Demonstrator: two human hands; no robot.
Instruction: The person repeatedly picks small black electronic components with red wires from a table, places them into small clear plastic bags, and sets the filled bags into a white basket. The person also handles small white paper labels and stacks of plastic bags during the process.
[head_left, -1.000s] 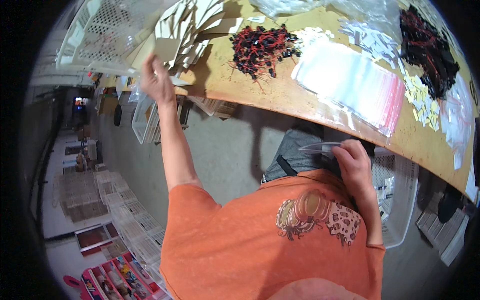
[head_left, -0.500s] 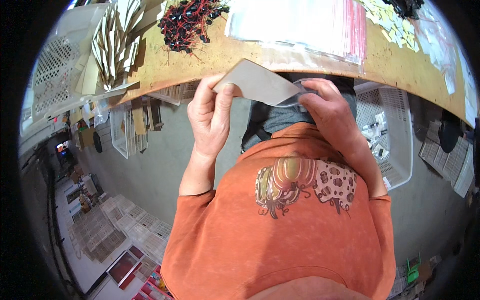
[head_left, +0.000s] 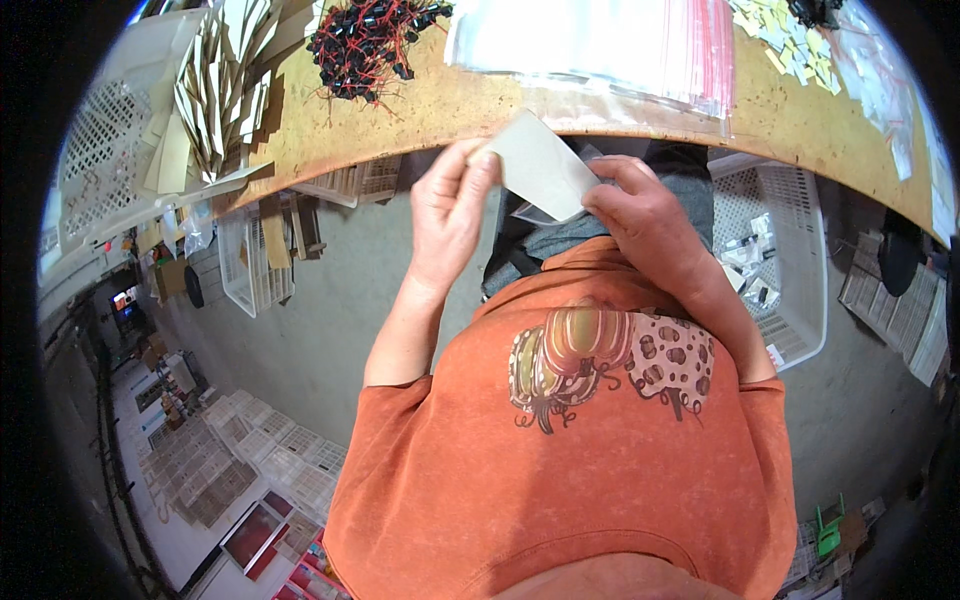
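A flat pale grey card (head_left: 545, 168) is held tilted in front of the table edge. My left hand (head_left: 448, 215) pinches its left edge between thumb and fingers, slightly blurred. At the card's right side my right hand (head_left: 648, 218) is closed on a clear plastic bag (head_left: 533, 214), with the thumb beside the card's corner. The bag shows below the card's lower edge and behind it near the right fingers. How far the card sits within the bag is hard to make out.
On the wooden table (head_left: 420, 115) lie a stack of clear bags with pink edges (head_left: 600, 45), black parts with red wires (head_left: 365, 50), upright cards (head_left: 215, 100) and small yellow-white pieces (head_left: 790, 45). A white crate (head_left: 800, 260) with small packages stands below right.
The card has moved right and turned steeper, overlapping the bag more. My left hand has followed it rightward, closer to my right hand.
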